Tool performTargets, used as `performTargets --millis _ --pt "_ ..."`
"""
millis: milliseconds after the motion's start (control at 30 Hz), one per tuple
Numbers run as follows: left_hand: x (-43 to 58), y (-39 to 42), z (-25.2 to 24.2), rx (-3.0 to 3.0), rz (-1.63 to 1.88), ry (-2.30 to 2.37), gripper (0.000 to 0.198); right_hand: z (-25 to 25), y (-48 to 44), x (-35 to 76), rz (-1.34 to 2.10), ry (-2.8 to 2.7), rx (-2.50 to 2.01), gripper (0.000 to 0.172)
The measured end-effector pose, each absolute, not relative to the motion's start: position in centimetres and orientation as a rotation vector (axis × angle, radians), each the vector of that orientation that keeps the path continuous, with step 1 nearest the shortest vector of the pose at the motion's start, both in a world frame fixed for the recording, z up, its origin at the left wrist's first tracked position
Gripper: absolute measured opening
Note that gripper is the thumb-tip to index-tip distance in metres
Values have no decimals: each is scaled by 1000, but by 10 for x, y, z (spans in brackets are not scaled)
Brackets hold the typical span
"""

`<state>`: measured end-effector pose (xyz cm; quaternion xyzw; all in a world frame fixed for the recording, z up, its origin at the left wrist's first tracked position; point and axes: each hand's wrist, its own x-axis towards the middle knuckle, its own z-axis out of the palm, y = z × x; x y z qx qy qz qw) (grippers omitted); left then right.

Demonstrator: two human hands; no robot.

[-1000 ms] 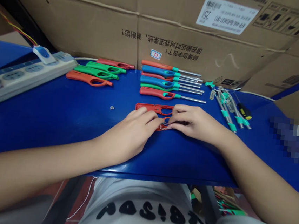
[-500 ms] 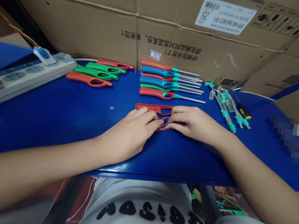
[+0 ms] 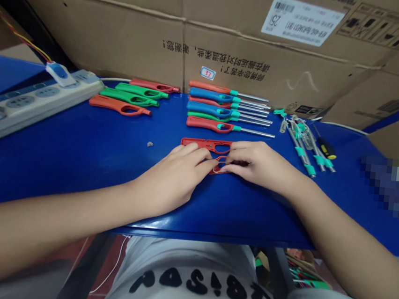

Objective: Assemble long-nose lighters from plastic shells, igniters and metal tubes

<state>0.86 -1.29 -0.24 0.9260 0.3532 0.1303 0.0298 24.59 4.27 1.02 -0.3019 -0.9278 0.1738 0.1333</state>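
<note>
My left hand and my right hand rest on the blue table, fingertips meeting over a red lighter shell half that lies flat between them. Both hands pinch at this piece, which they mostly hide. A second red shell half lies just behind it, touching my right fingers. Behind that lies a row of assembled long-nozzle lighters in red, blue and green with metal tubes pointing right.
Green and red empty lighter shells lie at the back left beside a white power strip. Metal tube assemblies and a screwdriver lie at right. Small screws sit mid-table. Cardboard boxes wall the back.
Almost nothing has moved; my fingertips shift slightly on the red shell half, which stays on the table.
</note>
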Motion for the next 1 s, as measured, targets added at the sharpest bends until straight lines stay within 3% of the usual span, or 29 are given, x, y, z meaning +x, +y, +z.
performTargets --millis 333,1000 --pt "8 -12 -2 2866 393 1085 39 16 47 255 688 -2681 -802 17" --pt "7 -8 -2 2848 505 1056 34 12 44 251 579 -2696 -897 15"
